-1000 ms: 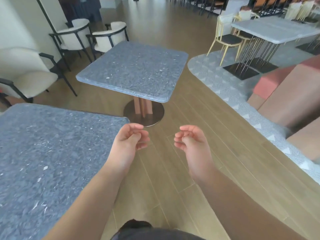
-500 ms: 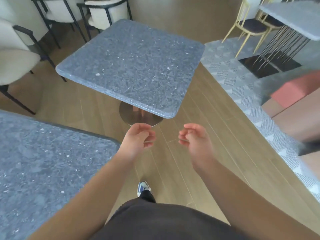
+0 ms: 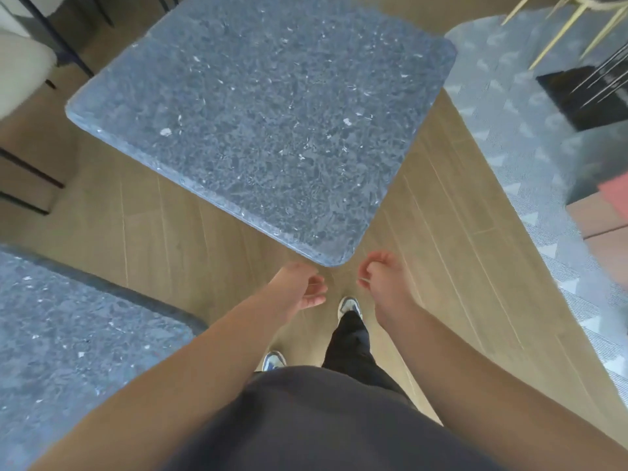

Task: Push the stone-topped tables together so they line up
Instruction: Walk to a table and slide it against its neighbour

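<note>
A square table with a speckled grey stone top [image 3: 265,130] stands right ahead, one rounded corner pointing at me. A second stone-topped table [image 3: 78,338] fills the lower left, separated from the first by a strip of wooden floor. My left hand [image 3: 299,290] and my right hand [image 3: 382,283] hover just short of that near corner, one on each side. Both have loosely curled fingers and hold nothing. Neither hand touches the stone.
A cream armchair with dark legs [image 3: 20,66] stands at the far left. A grey patterned carpet [image 3: 530,158] runs along the right, with another table's black base [image 3: 584,96] and yellow chair legs [image 3: 560,25] on it. My feet stand on the wooden floor [image 3: 153,239].
I have stepped closer, so the far table now looms large and its near corner lies just beyond my fingertips. Both hands stayed loosely curled and moved forward with me.
</note>
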The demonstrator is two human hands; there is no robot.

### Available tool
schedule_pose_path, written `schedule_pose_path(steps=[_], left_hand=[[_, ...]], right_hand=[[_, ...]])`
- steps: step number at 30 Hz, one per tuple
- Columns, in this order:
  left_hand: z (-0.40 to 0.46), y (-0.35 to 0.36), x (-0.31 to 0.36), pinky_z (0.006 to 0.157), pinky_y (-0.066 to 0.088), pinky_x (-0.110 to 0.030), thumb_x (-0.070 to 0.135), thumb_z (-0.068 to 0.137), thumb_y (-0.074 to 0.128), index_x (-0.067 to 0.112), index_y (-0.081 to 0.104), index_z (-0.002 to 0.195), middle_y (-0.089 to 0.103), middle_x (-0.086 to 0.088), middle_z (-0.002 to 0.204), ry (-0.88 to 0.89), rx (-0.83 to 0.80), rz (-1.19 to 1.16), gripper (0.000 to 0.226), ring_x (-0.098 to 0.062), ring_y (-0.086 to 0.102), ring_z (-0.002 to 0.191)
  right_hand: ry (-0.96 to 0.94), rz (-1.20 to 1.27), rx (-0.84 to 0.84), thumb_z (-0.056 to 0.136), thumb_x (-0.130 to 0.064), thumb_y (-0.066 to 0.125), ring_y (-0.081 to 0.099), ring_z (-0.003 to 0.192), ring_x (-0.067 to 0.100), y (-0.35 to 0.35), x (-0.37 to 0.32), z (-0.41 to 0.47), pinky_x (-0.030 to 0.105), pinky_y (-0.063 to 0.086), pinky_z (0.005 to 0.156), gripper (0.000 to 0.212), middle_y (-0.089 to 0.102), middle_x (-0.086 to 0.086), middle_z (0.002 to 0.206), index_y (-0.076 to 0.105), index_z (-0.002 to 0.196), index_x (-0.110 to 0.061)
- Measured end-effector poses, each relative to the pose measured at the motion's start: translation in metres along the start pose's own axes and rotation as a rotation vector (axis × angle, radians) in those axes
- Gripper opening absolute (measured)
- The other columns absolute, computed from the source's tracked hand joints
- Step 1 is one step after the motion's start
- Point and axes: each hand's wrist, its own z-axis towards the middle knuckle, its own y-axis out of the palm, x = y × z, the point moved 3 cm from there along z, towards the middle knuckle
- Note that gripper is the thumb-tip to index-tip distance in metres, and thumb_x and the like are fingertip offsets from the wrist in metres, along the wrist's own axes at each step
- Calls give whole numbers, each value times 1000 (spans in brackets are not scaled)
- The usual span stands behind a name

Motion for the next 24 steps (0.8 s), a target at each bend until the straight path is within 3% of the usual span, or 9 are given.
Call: schedule_pose_path(steps=[3, 8, 10, 12, 14, 16, 19, 24], left_hand=[[33, 16, 10, 86, 57, -40, 11, 98, 57, 11, 58, 105, 57, -18, 117, -28, 58, -81, 8, -31, 62, 107], [79, 28, 4, 96, 55, -36, 15, 96, 64, 6, 57, 121, 54, -11, 112, -107, 235, -253, 27, -23, 58, 103], [88, 36, 0, 103, 51, -37, 18, 96, 65, 8, 57, 121, 54, -8, 113, -127, 243, -317, 28, -21, 56, 109], [94, 45, -1, 105, 49, -35, 28, 95, 67, 12, 53, 129, 58, -6, 125, -138, 186, -397, 40, -20, 57, 118], [108, 51, -1, 101, 51, -34, 36, 92, 69, 14, 50, 135, 59, -7, 133, -147, 128, -514, 52, -22, 59, 121], [122, 53, 2, 94, 55, -36, 36, 92, 69, 13, 51, 137, 62, -8, 134, -130, 151, -600, 54, -24, 63, 118], [134, 56, 3, 94, 57, -39, 28, 89, 74, 11, 55, 134, 67, -8, 126, -101, 232, -717, 52, -24, 68, 109], [134, 59, -1, 56, 57, -20, 29, 93, 70, 8, 55, 131, 66, -8, 125, -101, 288, -674, 47, -18, 70, 94]], right_hand=[[99, -84, -106, 78, -1, 42, 53, 68, 18, 3, 4, 59, 35, 50, 74, 27, 58, 2, 76, 54, 97, -17], [289, -196, -161, 90, 0, 42, 42, 66, 18, 2, 19, 127, 32, 41, 66, 21, 42, 3, 72, 51, 86, -18], [339, -204, -145, 90, 0, 46, 48, 72, 18, 2, 23, 143, 32, 48, 74, 23, 49, 5, 82, 54, 103, -17], [359, -177, -229, 89, -2, 54, 57, 86, 21, 7, 27, 158, 35, 55, 82, 42, 55, 9, 106, 48, 130, -11], [382, -127, -328, 92, -7, 58, 59, 104, 22, 17, 28, 166, 34, 55, 84, 48, 55, 9, 124, 44, 139, -4], [371, -72, -400, 96, -15, 60, 60, 118, 20, 28, 30, 172, 34, 52, 95, 43, 60, 5, 132, 49, 137, -8], [451, 52, -432, 89, -32, 70, 60, 123, 22, 41, 32, 176, 42, 49, 105, 54, 62, 4, 135, 51, 137, -18], [427, 124, -359, 64, -40, 84, 65, 119, 24, 59, 31, 175, 45, 54, 99, 83, 63, 3, 135, 50, 138, -21]])
